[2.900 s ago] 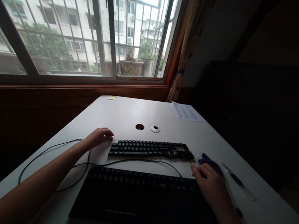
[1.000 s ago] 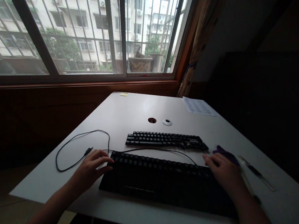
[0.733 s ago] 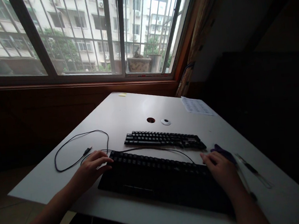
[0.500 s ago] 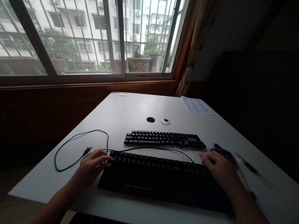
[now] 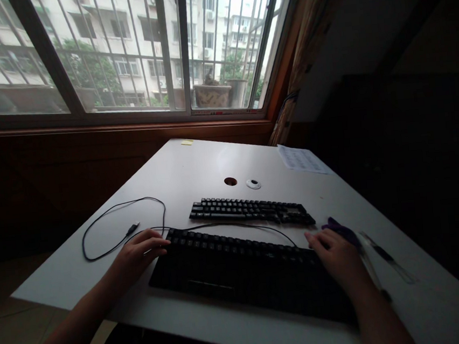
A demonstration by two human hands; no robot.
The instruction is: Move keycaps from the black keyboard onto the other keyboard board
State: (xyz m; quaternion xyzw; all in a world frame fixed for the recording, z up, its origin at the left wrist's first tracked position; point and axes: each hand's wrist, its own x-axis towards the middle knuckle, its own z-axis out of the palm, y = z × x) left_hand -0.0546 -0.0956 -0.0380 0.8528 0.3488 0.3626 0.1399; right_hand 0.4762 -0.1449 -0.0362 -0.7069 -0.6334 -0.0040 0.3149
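A wide black keyboard [image 5: 240, 284] lies across the near side of the white desk [image 5: 197, 169], with rows of keys along its far part and a dark, smooth stretch nearer me. At its left end, my left hand [image 5: 141, 249] grips the edge with bent fingers. My right hand [image 5: 339, 256] is closed around the right end, thumb and forefinger close together; its other fingers are partly hidden. Just beyond lies a second, smaller black keyboard [image 5: 252, 211]. Between the two runs a black cable [image 5: 259, 226], looping left to a USB plug [image 5: 132, 228].
Right of my right hand lie a purple cloth [image 5: 343, 231] and a thin tool with a dark handle [image 5: 383, 253]. Farther back are a cable hole [image 5: 231, 181], a white ring [image 5: 254, 183], a printed sheet [image 5: 303, 159] and a yellow note [image 5: 187, 142]. A barred window stands behind.
The view has shifted very slightly, so everything sits a little higher. Both hands stay at the ends of the near keyboard, with no clear movement.
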